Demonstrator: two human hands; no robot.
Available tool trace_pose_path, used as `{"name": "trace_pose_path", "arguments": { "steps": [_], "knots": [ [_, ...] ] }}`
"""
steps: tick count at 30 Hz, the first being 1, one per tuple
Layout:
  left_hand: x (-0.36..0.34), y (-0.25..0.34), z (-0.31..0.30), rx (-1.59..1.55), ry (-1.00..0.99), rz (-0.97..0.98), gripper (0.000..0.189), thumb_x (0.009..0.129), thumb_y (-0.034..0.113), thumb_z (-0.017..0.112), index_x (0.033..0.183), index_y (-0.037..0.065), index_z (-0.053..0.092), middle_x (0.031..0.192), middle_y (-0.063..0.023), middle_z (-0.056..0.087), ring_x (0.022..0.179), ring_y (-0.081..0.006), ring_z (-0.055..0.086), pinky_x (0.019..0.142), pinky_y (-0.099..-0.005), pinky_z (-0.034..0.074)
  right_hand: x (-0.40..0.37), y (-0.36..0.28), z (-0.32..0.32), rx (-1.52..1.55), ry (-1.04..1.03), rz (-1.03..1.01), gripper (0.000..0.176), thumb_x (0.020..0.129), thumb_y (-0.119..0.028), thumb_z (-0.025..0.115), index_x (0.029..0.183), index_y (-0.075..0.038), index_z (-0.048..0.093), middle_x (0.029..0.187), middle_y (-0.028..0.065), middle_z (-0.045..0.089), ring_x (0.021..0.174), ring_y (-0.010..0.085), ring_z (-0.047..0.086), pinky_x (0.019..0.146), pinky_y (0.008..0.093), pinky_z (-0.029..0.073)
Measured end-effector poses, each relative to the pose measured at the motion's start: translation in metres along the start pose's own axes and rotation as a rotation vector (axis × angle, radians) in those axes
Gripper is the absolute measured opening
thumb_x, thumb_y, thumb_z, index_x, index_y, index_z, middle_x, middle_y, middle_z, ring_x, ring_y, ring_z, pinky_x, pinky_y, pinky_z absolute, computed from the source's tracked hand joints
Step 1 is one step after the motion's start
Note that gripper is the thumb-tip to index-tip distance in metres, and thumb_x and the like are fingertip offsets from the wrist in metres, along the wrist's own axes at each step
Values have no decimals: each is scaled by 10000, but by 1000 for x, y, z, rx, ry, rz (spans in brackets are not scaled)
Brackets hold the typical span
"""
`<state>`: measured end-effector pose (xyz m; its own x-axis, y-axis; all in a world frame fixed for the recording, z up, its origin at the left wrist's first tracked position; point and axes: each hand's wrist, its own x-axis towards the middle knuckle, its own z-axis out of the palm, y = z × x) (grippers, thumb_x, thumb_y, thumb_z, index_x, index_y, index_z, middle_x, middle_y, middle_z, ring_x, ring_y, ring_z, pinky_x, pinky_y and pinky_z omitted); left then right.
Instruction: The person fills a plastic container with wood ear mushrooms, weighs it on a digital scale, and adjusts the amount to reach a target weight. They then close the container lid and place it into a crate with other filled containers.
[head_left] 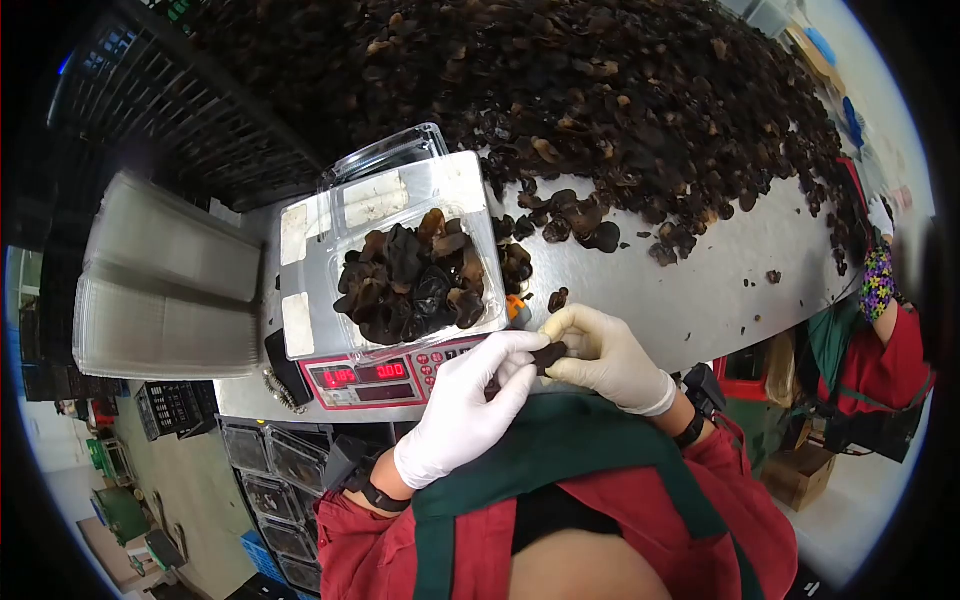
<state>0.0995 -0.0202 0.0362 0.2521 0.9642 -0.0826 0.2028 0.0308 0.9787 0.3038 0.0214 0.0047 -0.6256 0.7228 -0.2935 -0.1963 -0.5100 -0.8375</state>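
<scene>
Both of my gloved hands meet in front of my apron, at the near edge of the metal table. My left hand (465, 405) and my right hand (605, 360) pinch a small dark wood ear mushroom (548, 357) between their fingertips. Just beyond the left hand stands a digital scale (365, 385) with a red panel and lit red digits. On its plate lies an open clear plastic clamshell box (350, 215), its near half filled with wood ear mushrooms (415, 285). A small orange object (517, 308) lies by the scale, partly covered.
A large heap of wood ear mushrooms (620, 100) spreads over the metal table (620, 285). Stacked clear boxes (165, 280) stand left of the scale, a black crate (200, 95) behind them. Filled boxes (285, 490) sit below the table. A co-worker's sleeve (880, 285) shows at right.
</scene>
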Motion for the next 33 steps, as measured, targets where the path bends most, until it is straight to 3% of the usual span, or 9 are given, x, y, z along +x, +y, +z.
{"name": "trace_pose_path", "arguments": {
  "steps": [7, 10, 13, 19, 25, 27, 29, 31, 33],
  "knots": [
    [-7, -12, 1, -158, 77, -163, 256, 970, 27, 578, 1222, 25, 616, 797, 23, 605, 733, -32, 578, 690, -206, 487, 9, 1, 5, -21, -46, 24, 273, 920, -17, 650, 1168, 21, 540, 1008, 85, 633, 908, 126, 641, 831, 276, 553],
    [-8, -14, 3, -339, 106, -191, 296, 997, 60, 551, 1292, 36, 570, 872, 6, 599, 761, -54, 568, 716, -209, 481, 17, 9, 4, 67, -60, 7, 271, 940, -71, 638, 1179, 14, 544, 949, 83, 641, 805, 141, 634, 740, 284, 534],
    [-9, -17, 0, -390, 85, -191, 331, 997, 49, 545, 1328, 44, 545, 929, -7, 602, 800, -63, 570, 749, -208, 471, 19, 12, 4, 100, -57, 39, 277, 940, -62, 634, 1188, 17, 541, 952, 84, 642, 802, 145, 637, 745, 282, 535],
    [-13, -29, 3, -127, 154, -164, 245, 930, 42, 625, 1174, 25, 625, 747, 38, 581, 659, -16, 496, 614, -202, 430, 15, 9, 12, -4, -74, 97, 311, 921, -34, 622, 1215, 13, 530, 1007, 79, 635, 849, 131, 639, 750, 279, 535],
    [-18, -6, -9, 1, 29, -73, 345, 937, 19, 579, 1281, 42, 599, 834, -16, 612, 721, -65, 568, 686, -242, 494, 12, 15, 3, -113, -80, 132, 357, 898, -17, 639, 1234, 7, 523, 1067, 90, 636, 887, 143, 641, 732, 274, 538],
    [-22, 7, -37, 129, -46, -45, 336, 944, 54, 591, 1280, 37, 608, 887, -25, 651, 737, -85, 596, 725, -255, 509, 16, 24, -7, 158, -117, 161, 381, 884, -8, 632, 1250, 0, 525, 1115, 120, 639, 875, 161, 641, 734, 278, 535],
    [-21, 18, -82, 298, 191, 59, 306, 948, 77, 596, 1246, 17, 631, 891, -35, 674, 752, -101, 618, 763, -257, 512, 16, 26, -13, 182, -136, 145, 415, 861, 17, 596, 1270, -1, 522, 1141, 146, 641, 872, 174, 639, 729, 287, 531],
    [-12, 41, -132, 324, 446, 10, 293, 962, 97, 571, 1226, -11, 636, 873, -22, 670, 768, -79, 604, 745, -224, 481, 17, 18, -14, 172, -182, 55, 425, 846, 24, 569, 1269, 1, 529, 1147, 137, 641, 875, 174, 635, 723, 288, 531],
    [9, 34, -181, 332, 518, 7, 296, 982, 128, 553, 1237, -1, 630, 861, -10, 659, 736, -61, 572, 695, -217, 453, 18, 11, -9, 141, -145, 26, 394, 849, 10, 560, 1243, -1, 552, 1115, 123, 645, 866, 163, 629, 710, 279, 520]
  ]
}}
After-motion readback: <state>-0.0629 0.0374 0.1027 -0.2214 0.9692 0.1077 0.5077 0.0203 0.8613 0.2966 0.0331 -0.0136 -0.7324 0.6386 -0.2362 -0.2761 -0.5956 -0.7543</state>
